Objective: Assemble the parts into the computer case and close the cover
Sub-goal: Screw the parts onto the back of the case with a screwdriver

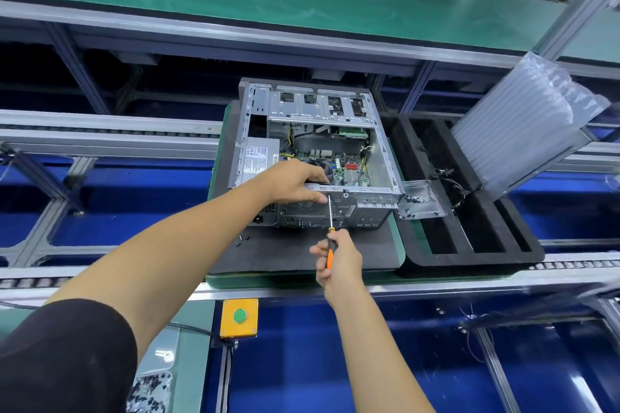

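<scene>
The open computer case (pixel 382 151) lies on its side on a dark foam mat (pixel 268 255), its motherboard, power supply (pixel 258 157) and drive cage (pixel 318 104) exposed. My left hand (pixel 298 181) grips the case's near rear edge, fingers over the rim and thumb on the back panel. My right hand (pixel 335 261) holds an orange-and-black screwdriver (pixel 330 245) by the handle; its shaft points up and its tip meets the rear edge of the case beside my left fingers. No cover is on the case.
A small clear tray with screws (pixel 419 199) sits at the case's right corner. A black foam tray (pixel 469 198) with cables and an air-cushion sheet (pixel 526 124) lie to the right. Loose screws (pixel 243 240) rest on the mat. A yellow box with a green button (pixel 239 316) is below.
</scene>
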Motion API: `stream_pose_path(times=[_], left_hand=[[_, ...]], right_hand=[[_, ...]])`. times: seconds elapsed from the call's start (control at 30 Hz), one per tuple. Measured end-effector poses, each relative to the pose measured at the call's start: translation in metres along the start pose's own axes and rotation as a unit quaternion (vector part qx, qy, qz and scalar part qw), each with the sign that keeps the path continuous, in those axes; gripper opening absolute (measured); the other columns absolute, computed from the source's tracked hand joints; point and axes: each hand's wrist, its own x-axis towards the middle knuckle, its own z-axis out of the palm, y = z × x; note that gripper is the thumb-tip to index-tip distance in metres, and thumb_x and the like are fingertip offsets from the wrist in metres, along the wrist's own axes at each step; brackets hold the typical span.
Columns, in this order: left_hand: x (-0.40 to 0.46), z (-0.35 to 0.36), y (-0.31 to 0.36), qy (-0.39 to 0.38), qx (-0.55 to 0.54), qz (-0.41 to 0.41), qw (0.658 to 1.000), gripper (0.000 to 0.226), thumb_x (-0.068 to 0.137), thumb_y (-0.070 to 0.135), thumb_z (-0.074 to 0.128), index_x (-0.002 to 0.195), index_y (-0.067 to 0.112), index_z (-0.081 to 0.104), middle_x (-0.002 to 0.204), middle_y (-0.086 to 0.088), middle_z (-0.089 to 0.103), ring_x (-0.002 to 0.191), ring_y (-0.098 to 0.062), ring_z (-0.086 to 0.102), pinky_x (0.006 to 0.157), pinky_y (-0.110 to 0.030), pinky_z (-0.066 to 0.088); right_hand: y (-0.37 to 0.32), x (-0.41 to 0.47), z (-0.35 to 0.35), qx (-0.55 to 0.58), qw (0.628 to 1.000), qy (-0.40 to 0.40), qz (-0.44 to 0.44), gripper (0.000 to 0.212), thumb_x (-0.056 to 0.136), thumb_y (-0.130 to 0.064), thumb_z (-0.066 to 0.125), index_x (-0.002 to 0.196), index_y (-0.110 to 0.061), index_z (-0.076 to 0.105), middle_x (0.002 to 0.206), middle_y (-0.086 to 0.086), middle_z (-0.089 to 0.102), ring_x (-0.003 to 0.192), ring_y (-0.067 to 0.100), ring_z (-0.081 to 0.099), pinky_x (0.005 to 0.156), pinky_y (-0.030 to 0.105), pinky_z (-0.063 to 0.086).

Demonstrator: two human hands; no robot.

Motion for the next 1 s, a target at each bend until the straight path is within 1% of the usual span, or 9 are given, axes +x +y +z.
stream_pose_path(times=[0.17,0.37,0.4,0.5,0.6,0.73,0.87,0.93,1.0], left_hand=[[0.001,0.002,-0.001,0.002,0.005,-0.004,1.000,0.057,0.083,0.066,0.069,0.126,0.029,0.065,0.125,0.008,0.070,0.114,-0.015,0.064,0.083,-0.026,0.045],[0.003,0.002,-0.003,-0.002,0.004,-0.009,1.000,0.056,0.082,0.067,0.068,0.125,0.031,0.065,0.122,0.011,0.070,0.111,-0.014,0.065,0.085,-0.031,0.051],[0.004,0.003,-0.004,-0.002,0.006,-0.007,1.000,0.056,0.082,0.068,0.068,0.125,0.031,0.065,0.121,0.011,0.071,0.109,-0.015,0.065,0.083,-0.031,0.050],[0.004,0.003,-0.004,0.001,0.013,-0.004,1.000,0.057,0.082,0.069,0.066,0.125,0.030,0.064,0.118,0.010,0.072,0.106,-0.015,0.066,0.080,-0.029,0.048],[0.004,0.004,-0.004,-0.001,0.012,-0.004,1.000,0.058,0.082,0.069,0.066,0.126,0.031,0.064,0.121,0.011,0.071,0.106,-0.014,0.065,0.080,-0.028,0.047],[0.004,0.003,-0.003,-0.006,0.004,-0.010,1.000,0.056,0.082,0.070,0.066,0.124,0.033,0.065,0.123,0.012,0.070,0.113,-0.013,0.064,0.085,-0.030,0.049],[0.003,0.002,-0.002,-0.009,-0.001,-0.015,1.000,0.056,0.082,0.069,0.067,0.124,0.033,0.065,0.124,0.012,0.069,0.116,-0.013,0.063,0.089,-0.033,0.051],[0.003,0.001,-0.001,-0.007,-0.002,-0.013,1.000,0.055,0.082,0.067,0.068,0.124,0.032,0.065,0.125,0.012,0.069,0.117,-0.013,0.063,0.088,-0.032,0.050],[0.003,0.001,-0.001,-0.004,0.002,-0.010,1.000,0.054,0.083,0.067,0.068,0.124,0.031,0.065,0.124,0.011,0.070,0.116,-0.013,0.063,0.083,-0.029,0.047]], right_hand=[[0.010,0.000,0.001,-0.097,0.976,0.089,-0.176,0.018,0.083,-0.001,0.056,0.089,-0.010,0.042,0.063,0.008,0.053,0.038,0.016,0.040,0.039,0.023,0.027],[0.020,0.000,-0.005,-0.329,0.851,0.254,-0.321,0.017,0.089,-0.025,0.058,0.078,-0.021,0.046,0.052,-0.004,0.063,0.051,0.008,0.064,0.063,0.034,0.047],[0.020,0.001,-0.006,-0.328,0.858,0.240,-0.314,0.017,0.090,-0.024,0.059,0.078,-0.021,0.048,0.055,-0.002,0.065,0.052,0.017,0.065,0.060,0.034,0.049],[0.012,0.008,-0.008,-0.083,0.983,0.072,-0.149,0.018,0.093,-0.011,0.058,0.076,-0.010,0.052,0.057,0.004,0.063,0.035,0.015,0.041,0.034,0.023,0.030],[0.002,0.008,-0.013,0.128,0.989,-0.069,0.027,0.013,0.094,-0.008,0.055,0.081,-0.010,0.052,0.061,0.002,0.056,0.033,0.007,0.032,0.029,0.018,0.019],[0.006,0.008,-0.008,-0.019,0.994,0.059,-0.091,0.009,0.086,-0.004,0.060,0.089,-0.009,0.053,0.066,0.004,0.055,0.042,0.014,0.039,0.036,0.023,0.024],[0.017,0.007,-0.004,-0.214,0.917,0.171,-0.290,0.024,0.088,-0.014,0.064,0.081,-0.017,0.041,0.071,0.012,0.064,0.060,0.032,0.063,0.054,0.041,0.047],[0.019,0.006,-0.005,-0.291,0.878,0.210,-0.318,0.024,0.091,-0.020,0.062,0.077,-0.019,0.042,0.061,0.004,0.064,0.053,0.023,0.068,0.052,0.036,0.045],[0.015,0.010,-0.008,-0.218,0.929,0.161,-0.251,0.018,0.092,-0.014,0.059,0.078,-0.014,0.047,0.058,0.003,0.063,0.044,0.017,0.065,0.049,0.031,0.039]])
